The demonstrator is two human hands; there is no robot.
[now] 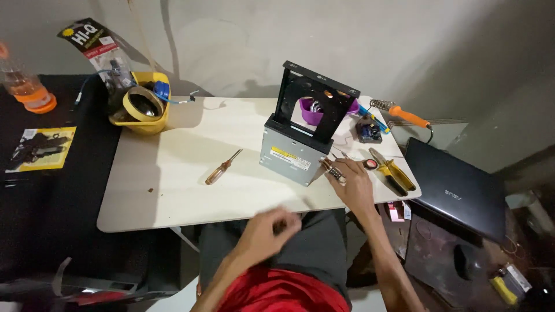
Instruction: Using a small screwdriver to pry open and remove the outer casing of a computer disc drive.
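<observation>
A grey optical disc drive (292, 155) lies on the white table (185, 173), and its black tray frame (315, 101) stands upright on top of it. My right hand (354, 186) rests at the drive's near right corner and grips a screwdriver with a ribbed metal handle (334, 171). My left hand (272, 227) hovers over my lap at the table's front edge, fingers curled and blurred; whether something is in it I cannot tell. A wooden-handled screwdriver (222, 168) lies left of the drive.
A yellow container (141, 104) with tape rolls sits at the table's back left. Yellow-handled pliers (393, 171), a purple bowl (315, 111) and an orange soldering iron (404, 114) lie right. A closed dark laptop (457, 193) rests right of the table. A bottle (26, 86) stands far left.
</observation>
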